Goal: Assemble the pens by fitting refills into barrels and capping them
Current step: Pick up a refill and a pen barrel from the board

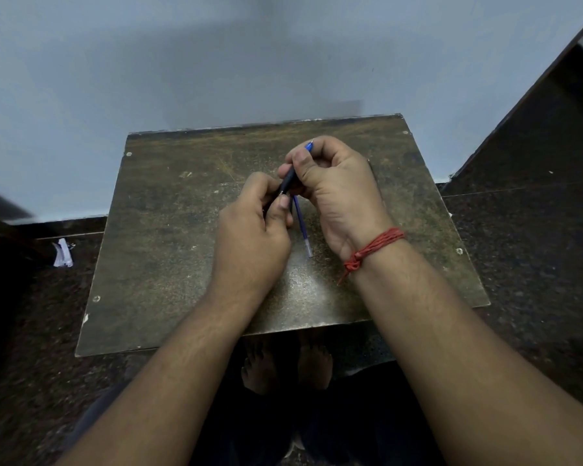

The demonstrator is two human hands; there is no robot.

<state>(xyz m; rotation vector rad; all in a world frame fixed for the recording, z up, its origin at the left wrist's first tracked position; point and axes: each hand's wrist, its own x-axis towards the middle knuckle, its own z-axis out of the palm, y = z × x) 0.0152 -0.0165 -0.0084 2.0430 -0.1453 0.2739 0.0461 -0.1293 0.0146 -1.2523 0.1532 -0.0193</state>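
Both hands meet above the middle of the worn brown table (pixel 169 250). My left hand (pixel 253 237) pinches the lower end of a black barrel (pixel 287 183) between thumb and fingers. The barrel's upper part sits in my closed right hand (pixel 337 193), which has a red thread around its wrist. A blue tip (pixel 309 146) with a thin metal point pokes out above the right fingers, in line with the barrel. A blue refill (pixel 302 227) with a clear end slants down between the hands. I cannot tell whether it is held or resting on the table.
The small table stands against a pale blue wall (pixel 216 62) on a dark speckled floor (pixel 519 247). A crumpled white scrap (pixel 63 253) lies on the floor to the left. Bare feet (pixel 286 364) show under the table's near edge.
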